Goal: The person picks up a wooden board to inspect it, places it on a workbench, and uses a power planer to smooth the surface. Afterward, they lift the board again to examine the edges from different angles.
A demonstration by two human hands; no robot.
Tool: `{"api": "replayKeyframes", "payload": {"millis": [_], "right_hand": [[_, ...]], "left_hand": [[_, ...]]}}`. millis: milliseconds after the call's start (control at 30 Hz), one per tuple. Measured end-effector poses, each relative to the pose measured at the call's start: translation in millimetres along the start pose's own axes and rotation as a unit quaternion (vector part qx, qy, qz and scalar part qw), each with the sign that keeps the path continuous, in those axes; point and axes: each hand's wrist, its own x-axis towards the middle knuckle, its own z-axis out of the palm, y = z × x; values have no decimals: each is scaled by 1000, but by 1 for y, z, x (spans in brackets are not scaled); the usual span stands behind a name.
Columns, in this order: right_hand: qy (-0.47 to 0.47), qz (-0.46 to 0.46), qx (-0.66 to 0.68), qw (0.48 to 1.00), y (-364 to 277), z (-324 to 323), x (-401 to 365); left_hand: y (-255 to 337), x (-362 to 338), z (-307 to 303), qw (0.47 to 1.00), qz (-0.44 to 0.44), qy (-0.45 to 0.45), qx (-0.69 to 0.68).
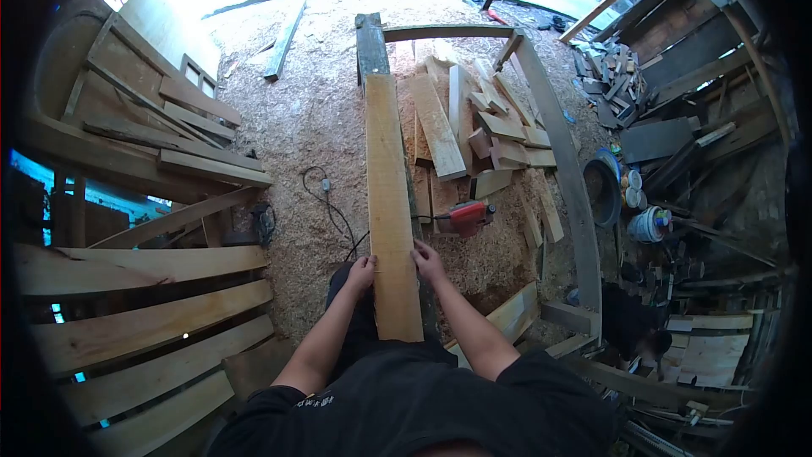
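A long, flat light-wood board point(392, 169) runs away from my body, its far end on a dark beam point(372, 42). My left hand point(363, 272) grips the board's left edge near my lap. Opposite it, my right hand point(429, 261) holds the right edge, fingers bent against the side. A red power tool point(466, 218) with a black cord lies just right of the board, beyond my right hand and apart from it.
Cut wood pieces point(499, 135) are heaped inside a wooden frame point(575, 195) on the right. Planks point(152, 322) line the left side. Buckets point(647, 224) stand at the right. A loop of cable point(326, 186) lies on the shavings-covered floor.
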Motion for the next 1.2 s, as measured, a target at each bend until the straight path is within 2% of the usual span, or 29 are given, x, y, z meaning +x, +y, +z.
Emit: {"api": "replayKeyframes", "payload": {"millis": [33,233,300,333,367,433,467,500,533,567,667,733,867,933,1033,1200], "right_hand": [[-14,4,9,1000,0,-2,-19],[-50,51,-11,997,-6,-11,-77],[-60,36,58,996,-11,-6,-85],[-48,-5,111,993,-11,0,-87],[-44,-6,110,993,-13,3,-85],[-2,15,69,997,-18,6,-78],[1,13,66,998,-21,9,-74],[43,14,24,999,-21,14,-69],[84,14,-18,996,-21,15,-61],[82,14,-21,996,-22,15,-53],[98,14,16,995,-39,18,-31],[109,43,0,993,-52,18,-12],[120,43,13,992,-66,23,44],[119,38,2,992,-78,23,76],[135,49,-18,990,-106,28,124],[118,43,-13,992,-155,30,221]], "left_hand": [[6,-4,-1,1000,7,18,19],[17,-7,-3,999,-4,-7,39],[18,2,-2,997,28,3,75],[16,5,-1,992,55,16,108],[16,8,-1,992,57,12,109],[27,12,1,985,76,22,155],[32,15,2,985,78,20,152],[35,19,3,992,55,7,109],[38,23,5,997,31,-5,66],[42,29,8,998,31,-4,62],[49,52,11,997,37,29,55],[60,67,14,998,52,17,-34],[89,98,6,990,93,58,-88],[117,111,-3,989,71,5,-130],[166,136,-10,977,74,5,-201],[226,221,-23,979,91,-6,-183]]}}
